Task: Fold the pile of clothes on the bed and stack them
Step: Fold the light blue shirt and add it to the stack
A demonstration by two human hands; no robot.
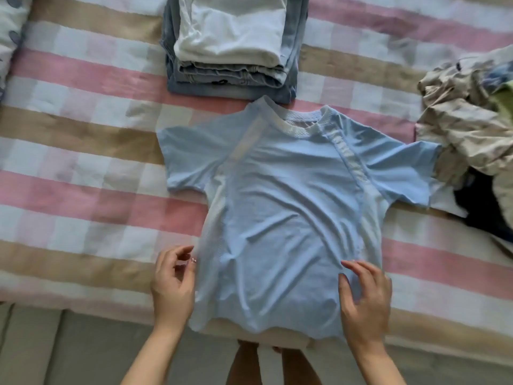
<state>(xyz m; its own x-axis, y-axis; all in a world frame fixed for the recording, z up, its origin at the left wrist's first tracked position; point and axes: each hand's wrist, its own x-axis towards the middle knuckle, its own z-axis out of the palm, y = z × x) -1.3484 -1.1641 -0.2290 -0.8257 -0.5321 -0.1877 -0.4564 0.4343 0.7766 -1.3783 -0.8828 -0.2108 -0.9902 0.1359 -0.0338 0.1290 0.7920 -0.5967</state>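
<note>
The shirt (277, 195) is lying flat at the bed's (83, 190) near edge. The right hand (363, 298) is resting open on it; the left hand (172, 282) is curling at its left side, pinching or not I cannot tell. It looks thin, limp and light, best taken at shoulder and hem.

— Where are you?
— In a bedroom at home, I think. I'm at a bed (83, 207) under a pink, tan and white checked quilt (83, 134).
— What else?
— A stack (230, 37) of folded clothes, a crumpled heap of laundry (466, 126), a patterned pillow (11, 29).
</note>
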